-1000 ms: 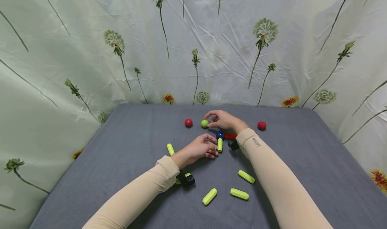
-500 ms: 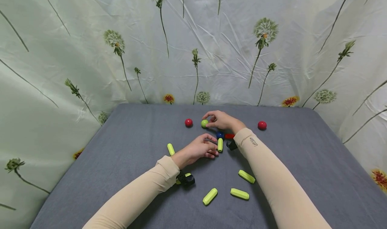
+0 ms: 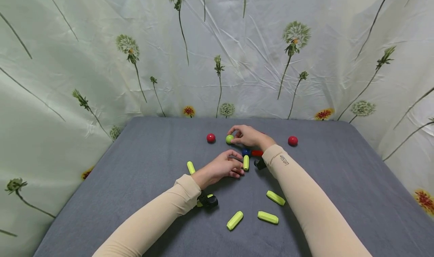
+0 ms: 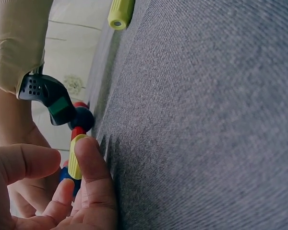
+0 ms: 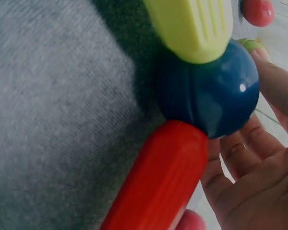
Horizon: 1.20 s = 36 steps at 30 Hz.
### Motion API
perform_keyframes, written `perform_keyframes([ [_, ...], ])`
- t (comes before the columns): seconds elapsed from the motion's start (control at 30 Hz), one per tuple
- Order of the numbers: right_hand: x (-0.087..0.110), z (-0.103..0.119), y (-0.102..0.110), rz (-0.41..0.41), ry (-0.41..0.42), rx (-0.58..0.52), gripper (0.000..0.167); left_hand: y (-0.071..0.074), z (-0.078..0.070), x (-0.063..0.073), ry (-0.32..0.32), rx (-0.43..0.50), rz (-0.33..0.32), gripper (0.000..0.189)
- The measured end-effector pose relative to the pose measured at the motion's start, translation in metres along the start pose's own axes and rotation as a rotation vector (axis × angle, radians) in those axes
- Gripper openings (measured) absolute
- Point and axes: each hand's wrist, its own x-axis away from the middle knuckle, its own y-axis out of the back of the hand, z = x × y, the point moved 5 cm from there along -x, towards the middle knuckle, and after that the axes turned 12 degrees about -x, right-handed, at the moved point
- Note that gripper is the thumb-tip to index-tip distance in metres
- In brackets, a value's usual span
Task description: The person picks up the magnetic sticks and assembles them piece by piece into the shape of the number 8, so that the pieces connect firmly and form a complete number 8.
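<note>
My right hand (image 3: 249, 135) reaches over the back of the table, its thumb and index finger pinching a green ball (image 3: 229, 139). Below that hand, a blue ball (image 5: 221, 91) joins a red rod (image 5: 158, 177) and a yellow-green rod (image 5: 194, 28), as the right wrist view shows. My left hand (image 3: 222, 166) is beside this yellow-green rod with loosely bent fingers. In the left wrist view its fingertips (image 4: 91, 155) are close to the rod; whether they touch it I cannot tell. The red rod's far end is hidden by my right wrist in the head view.
One red ball (image 3: 211, 138) lies left of the green ball, another red ball (image 3: 293, 141) to the right. Several loose yellow-green rods (image 3: 235, 221) lie nearer me on the grey cloth surface (image 3: 135, 155). A flowered curtain (image 3: 196, 61) hangs behind the table.
My right hand has moved slightly left, its fingertips closing around the green ball. The left hand and the loose rods stay where they were.
</note>
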Motion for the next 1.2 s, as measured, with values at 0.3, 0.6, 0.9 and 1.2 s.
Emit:
perform_keyframes([
  [0.3,0.012,-0.001,0.010,-0.030,0.029,-0.041,0.030,0.003,-0.001,-0.003,0.021,-0.016,-0.036,0.031],
  [0.6,0.026,-0.004,0.018,-0.036,0.050,-0.047,0.031,0.003,0.000,-0.004,0.026,-0.008,-0.038,0.031],
  [0.9,0.045,-0.012,0.027,-0.053,0.069,-0.057,0.029,0.004,0.000,-0.005,0.032,-0.022,-0.036,0.031],
  [1.2,0.071,-0.019,0.038,-0.086,0.090,-0.093,0.030,0.005,-0.001,-0.007,0.035,-0.030,-0.015,0.031],
])
